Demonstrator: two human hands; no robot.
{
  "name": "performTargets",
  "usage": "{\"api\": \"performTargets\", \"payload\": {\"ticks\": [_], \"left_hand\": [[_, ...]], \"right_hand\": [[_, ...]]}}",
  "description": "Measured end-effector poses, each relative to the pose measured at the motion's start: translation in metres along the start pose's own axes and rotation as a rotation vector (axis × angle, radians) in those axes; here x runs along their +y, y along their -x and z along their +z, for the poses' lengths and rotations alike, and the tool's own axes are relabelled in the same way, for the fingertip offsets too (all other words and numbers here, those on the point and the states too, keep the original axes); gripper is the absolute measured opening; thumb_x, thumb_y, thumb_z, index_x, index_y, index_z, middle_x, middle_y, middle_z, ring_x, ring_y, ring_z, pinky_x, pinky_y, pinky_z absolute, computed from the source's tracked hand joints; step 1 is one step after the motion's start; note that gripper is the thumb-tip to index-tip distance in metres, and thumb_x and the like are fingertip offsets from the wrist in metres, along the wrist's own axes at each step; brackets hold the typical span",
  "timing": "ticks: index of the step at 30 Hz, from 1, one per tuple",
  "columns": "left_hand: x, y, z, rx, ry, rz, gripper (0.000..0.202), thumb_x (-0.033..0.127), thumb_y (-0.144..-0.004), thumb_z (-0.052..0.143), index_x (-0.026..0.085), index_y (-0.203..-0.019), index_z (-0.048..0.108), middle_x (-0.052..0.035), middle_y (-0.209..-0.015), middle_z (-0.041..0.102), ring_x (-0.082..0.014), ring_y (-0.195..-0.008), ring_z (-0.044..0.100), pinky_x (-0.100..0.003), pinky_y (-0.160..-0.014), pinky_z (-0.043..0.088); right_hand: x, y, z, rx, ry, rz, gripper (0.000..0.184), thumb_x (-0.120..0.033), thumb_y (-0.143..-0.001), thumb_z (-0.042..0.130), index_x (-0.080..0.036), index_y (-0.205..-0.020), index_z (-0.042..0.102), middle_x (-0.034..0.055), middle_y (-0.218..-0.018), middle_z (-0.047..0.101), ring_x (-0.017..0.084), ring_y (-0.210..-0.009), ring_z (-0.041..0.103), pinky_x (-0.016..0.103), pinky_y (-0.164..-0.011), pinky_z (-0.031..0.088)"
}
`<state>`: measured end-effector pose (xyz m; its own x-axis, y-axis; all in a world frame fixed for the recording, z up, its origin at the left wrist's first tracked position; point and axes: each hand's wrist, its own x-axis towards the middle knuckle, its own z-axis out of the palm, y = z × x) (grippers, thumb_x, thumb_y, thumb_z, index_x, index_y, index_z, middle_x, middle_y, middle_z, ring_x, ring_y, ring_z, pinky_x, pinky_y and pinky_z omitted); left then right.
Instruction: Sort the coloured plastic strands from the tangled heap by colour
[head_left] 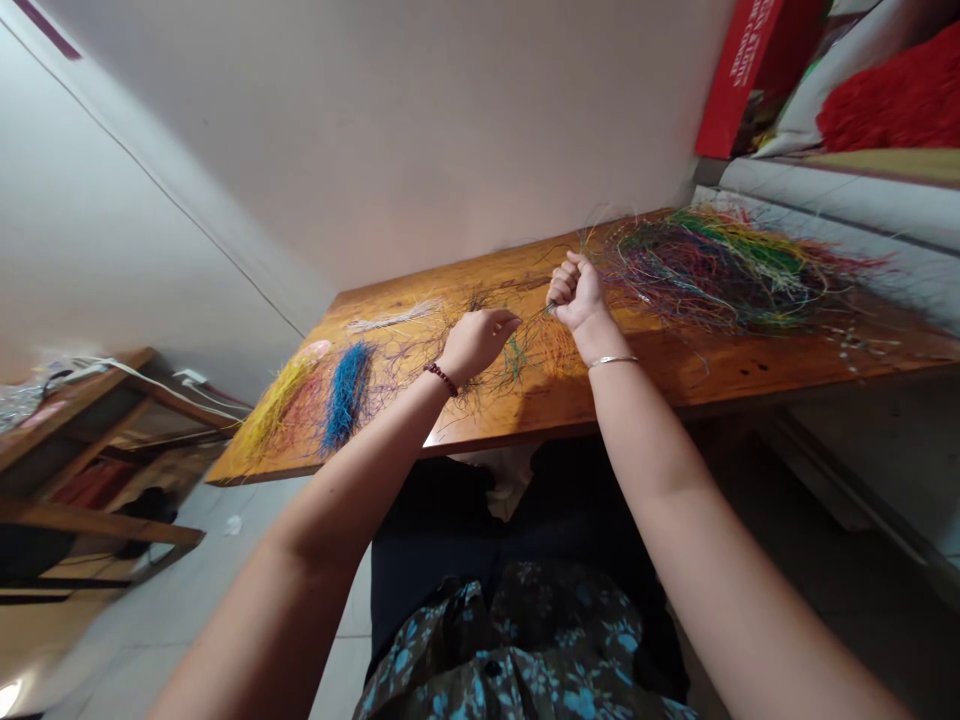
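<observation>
My right hand is closed in a fist around a small bunch of thin wire-like strands. Their ends stick out above the fist and below it. Just to the left and lower, my left hand has its fingers pinched together over the table; what they hold, if anything, is too fine to make out. Loose green strands and orange strands lie below and between the hands. Right of my right hand spreads a large tangled heap of multicoloured strands.
On the wooden table, a blue bundle, a yellow bundle and a whitish bundle lie at the left. The wall borders the table's far side. A red box stands at the upper right.
</observation>
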<state>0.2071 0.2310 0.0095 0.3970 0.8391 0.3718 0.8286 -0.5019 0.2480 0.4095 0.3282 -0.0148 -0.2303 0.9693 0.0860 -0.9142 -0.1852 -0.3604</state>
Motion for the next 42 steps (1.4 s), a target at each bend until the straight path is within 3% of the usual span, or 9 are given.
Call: {"api": "performTargets", "payload": {"ticks": [5, 8, 17, 22, 28, 32, 36, 38, 42], "left_hand": [[0.005, 0.001, -0.002, 0.1, -0.069, 0.013, 0.027, 0.036, -0.097, 0.052, 0.023, -0.097, 0.077, -0.0056, -0.095, 0.075, -0.0206, -0.083, 0.065, -0.028, -0.07, 0.043], [-0.002, 0.002, -0.011, 0.197, -0.114, -0.077, 0.027, 0.033, -0.096, 0.052, 0.023, -0.093, 0.077, -0.0065, -0.094, 0.076, -0.022, -0.083, 0.065, -0.029, -0.069, 0.043], [-0.084, -0.002, -0.049, 0.562, 0.002, -0.506, 0.032, 0.03, -0.095, 0.047, 0.015, -0.103, 0.074, -0.0106, -0.101, 0.075, -0.0204, -0.091, 0.067, -0.029, -0.082, 0.047], [-0.079, 0.006, -0.039, 0.369, -0.161, -0.46, 0.036, 0.034, -0.096, 0.044, 0.018, -0.106, 0.075, -0.0113, -0.104, 0.075, -0.0245, -0.096, 0.067, -0.031, -0.081, 0.047], [-0.052, 0.015, -0.018, 0.021, -0.427, -0.31, 0.035, 0.035, -0.092, 0.045, 0.021, -0.084, 0.076, -0.0129, -0.091, 0.074, -0.0278, -0.085, 0.066, -0.032, -0.067, 0.043], [-0.045, 0.018, -0.01, -0.071, -0.433, -0.286, 0.036, 0.038, -0.092, 0.045, 0.022, -0.076, 0.073, -0.0111, -0.081, 0.072, -0.0252, -0.075, 0.064, -0.03, -0.061, 0.038], [-0.037, 0.018, -0.005, -0.212, -0.333, -0.115, 0.046, 0.052, -0.094, 0.044, 0.021, -0.071, 0.07, -0.0099, -0.081, 0.07, -0.0226, -0.073, 0.061, -0.029, -0.06, 0.033], [-0.032, 0.017, -0.005, -0.193, -0.274, -0.083, 0.051, 0.057, -0.095, 0.043, 0.02, -0.07, 0.069, -0.0089, -0.077, 0.068, -0.0208, -0.068, 0.058, -0.029, -0.059, 0.031], [-0.02, 0.008, -0.009, 0.007, -0.056, -0.093, 0.049, 0.052, -0.097, 0.046, 0.017, -0.07, 0.068, -0.0037, -0.061, 0.056, -0.0152, -0.057, 0.044, -0.028, -0.057, 0.027]], "right_hand": [[-0.002, 0.001, -0.001, -0.005, -0.016, 0.0, 0.052, -0.024, -0.094, 0.054, -0.023, -0.07, 0.008, -0.0097, -0.049, 0.016, 0.006, -0.039, 0.008, 0.022, -0.034, 0.012], [-0.006, 0.002, -0.002, -0.017, -0.054, -0.06, 0.049, -0.022, -0.095, 0.05, -0.023, -0.07, 0.009, -0.009, -0.049, 0.016, 0.006, -0.038, 0.01, 0.022, -0.034, 0.013], [-0.018, 0.005, -0.007, 0.023, 0.007, -0.158, 0.051, -0.026, -0.094, 0.055, -0.022, -0.069, 0.01, -0.0091, -0.048, 0.016, 0.006, -0.038, 0.011, 0.022, -0.034, 0.016], [-0.017, 0.003, -0.009, 0.029, 0.037, -0.179, 0.049, -0.027, -0.097, 0.05, -0.022, -0.069, 0.01, -0.0084, -0.046, 0.019, 0.005, -0.037, 0.013, 0.021, -0.034, 0.016], [-0.014, 0.003, -0.01, 0.03, 0.051, -0.168, 0.05, -0.026, -0.097, 0.05, -0.021, -0.068, 0.009, -0.0084, -0.045, 0.019, 0.005, -0.036, 0.014, 0.022, -0.034, 0.017], [-0.013, 0.002, -0.009, 0.055, 0.068, -0.143, 0.048, -0.027, -0.099, 0.046, -0.021, -0.068, 0.009, -0.0085, -0.045, 0.02, 0.005, -0.036, 0.013, 0.022, -0.034, 0.017], [-0.009, 0.002, -0.008, 0.028, 0.043, -0.127, 0.048, -0.025, -0.098, 0.046, -0.022, -0.068, 0.009, -0.0085, -0.045, 0.02, 0.006, -0.037, 0.012, 0.022, -0.034, 0.015], [-0.007, 0.001, -0.008, 0.018, 0.042, -0.121, 0.048, -0.024, -0.097, 0.048, -0.022, -0.068, 0.009, -0.0083, -0.045, 0.02, 0.006, -0.037, 0.012, 0.023, -0.034, 0.014], [-0.002, 0.0, -0.005, 0.005, 0.091, -0.092, 0.051, -0.025, -0.095, 0.052, -0.022, -0.068, 0.009, -0.0087, -0.045, 0.019, 0.006, -0.038, 0.012, 0.022, -0.035, 0.014]]}}
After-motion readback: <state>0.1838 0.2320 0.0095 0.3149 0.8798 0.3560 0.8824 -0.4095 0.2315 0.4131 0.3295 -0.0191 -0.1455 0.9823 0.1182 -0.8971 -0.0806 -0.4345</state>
